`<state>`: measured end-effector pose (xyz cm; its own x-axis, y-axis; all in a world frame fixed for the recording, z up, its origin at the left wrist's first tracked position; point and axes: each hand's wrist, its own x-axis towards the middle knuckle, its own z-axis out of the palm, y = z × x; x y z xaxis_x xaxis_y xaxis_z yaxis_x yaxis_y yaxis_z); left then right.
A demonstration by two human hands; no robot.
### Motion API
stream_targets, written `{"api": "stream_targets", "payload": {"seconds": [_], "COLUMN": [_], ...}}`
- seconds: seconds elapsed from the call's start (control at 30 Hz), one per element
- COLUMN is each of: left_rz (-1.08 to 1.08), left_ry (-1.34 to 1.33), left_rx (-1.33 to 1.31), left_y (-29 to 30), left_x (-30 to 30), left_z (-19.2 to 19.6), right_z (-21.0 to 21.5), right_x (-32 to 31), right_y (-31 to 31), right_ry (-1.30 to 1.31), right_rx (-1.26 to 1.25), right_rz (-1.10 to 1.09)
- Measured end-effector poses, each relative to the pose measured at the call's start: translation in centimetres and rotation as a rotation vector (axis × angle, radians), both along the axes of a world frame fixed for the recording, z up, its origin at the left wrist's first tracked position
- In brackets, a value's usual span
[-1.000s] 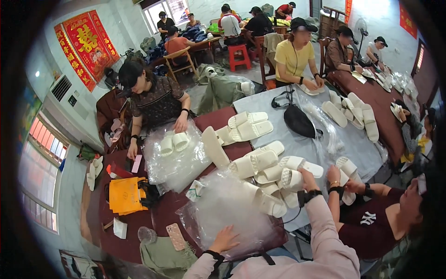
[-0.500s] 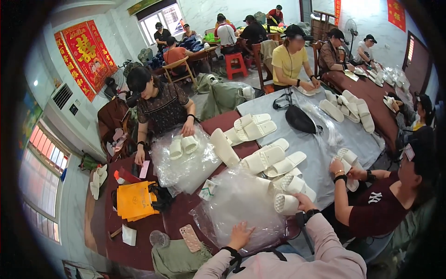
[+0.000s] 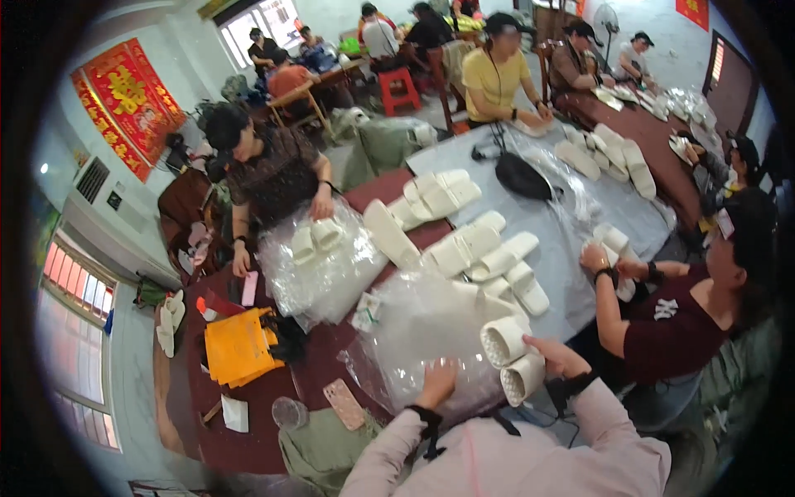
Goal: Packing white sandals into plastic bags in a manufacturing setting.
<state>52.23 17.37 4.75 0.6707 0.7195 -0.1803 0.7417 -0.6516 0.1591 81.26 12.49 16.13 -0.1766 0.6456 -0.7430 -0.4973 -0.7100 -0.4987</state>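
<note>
A pair of white slippers point(image 3: 506, 340) is in my right hand point(image 3: 560, 356), held on edge with their dimpled insoles showing. The fingers wrap round the slippers' near side. My left hand point(image 3: 438, 383) rests on a stack of clear plastic bags point(image 3: 406, 331) in front of me; its fingers are blurred, and whether they pinch the film is not plain. Just beyond the bags, more white slippers point(image 3: 464, 246) lie in an overlapping row.
Across the table a person handles slippers point(image 3: 315, 238) on plastic bags; at right another person holds a pair point(image 3: 611, 242). Yellow bags point(image 3: 240, 348), a phone point(image 3: 343, 403), a clear cup point(image 3: 289, 412) and green cloth point(image 3: 327, 455) lie at left. A black bag point(image 3: 523, 178) lies farther off.
My right hand has lifted a pair of slippers off the near end of the row and turned it toward me. My left hand has shifted slightly over the plastic. The whole view has tilted a little.
</note>
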Motion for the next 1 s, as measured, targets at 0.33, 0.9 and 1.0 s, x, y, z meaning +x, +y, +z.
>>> {"api": "stream_targets", "payload": {"seconds": [0.33, 0.9, 1.0], "left_rz": [0.131, 0.246, 0.229], "left_ry": [-0.438, -0.276, -0.201], "left_rx": [-0.208, -0.269, -0.153], "left_y": [4.0, -2.3, -2.7], "left_x": [1.5, 5.5, 6.0], "left_z": [2.5, 8.2, 9.9], "right_z": [6.5, -0.3, 3.3], "right_x": [-1.8, -0.8, -2.2], "right_y": [-0.4, -1.1, 0.2], "right_ry": [-0.441, -0.167, -0.195], "right_rx": [-0.040, 0.028, -0.027], "right_rz": [0.417, -0.209, -0.237]}}
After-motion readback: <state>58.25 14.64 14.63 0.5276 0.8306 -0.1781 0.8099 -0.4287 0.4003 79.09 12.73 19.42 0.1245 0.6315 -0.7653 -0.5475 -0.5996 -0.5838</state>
